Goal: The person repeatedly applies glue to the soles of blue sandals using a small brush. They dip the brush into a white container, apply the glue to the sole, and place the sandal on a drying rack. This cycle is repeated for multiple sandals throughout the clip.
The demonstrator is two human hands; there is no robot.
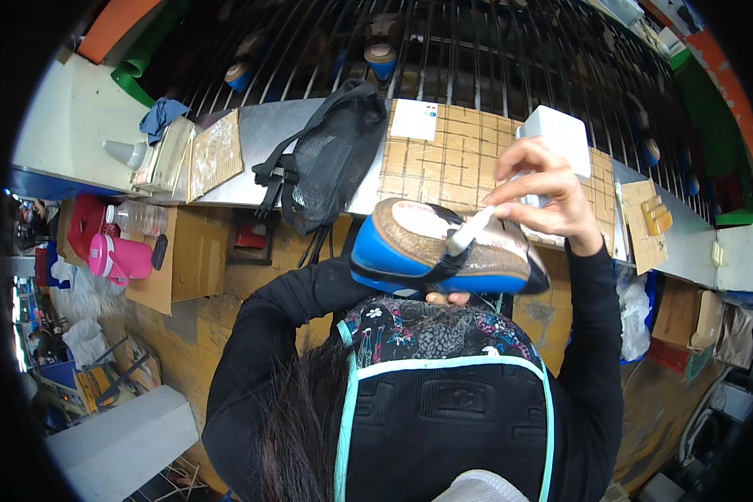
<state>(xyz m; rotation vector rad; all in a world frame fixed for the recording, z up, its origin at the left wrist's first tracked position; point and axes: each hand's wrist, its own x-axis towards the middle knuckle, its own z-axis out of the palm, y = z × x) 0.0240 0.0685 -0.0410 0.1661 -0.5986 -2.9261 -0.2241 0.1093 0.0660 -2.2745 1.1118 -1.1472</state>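
Observation:
A blue-sided shoe piece (389, 259) with a brown, grainy top face is held level above my lap, with a black strap (431, 272) across it. Beneath it show only the fingertips of my left hand (448, 299), curled round its near edge; the rest of that hand is hidden. My right hand (540, 188) pinches a slender white applicator (474, 230) between thumb and fingers. Its lower end meets the strap area on the upper face. What its tip is made of is too blurred to tell.
A cardboard sheet (460, 155) covers the metal bench, bearing a white container (558, 134) behind my right hand. A black mesh bag (339, 155) hangs over the bench edge. Beyond runs a roller conveyor (460, 58) with blue-sided pieces. At left are a pink jug (124, 258) and cardboard box (197, 259).

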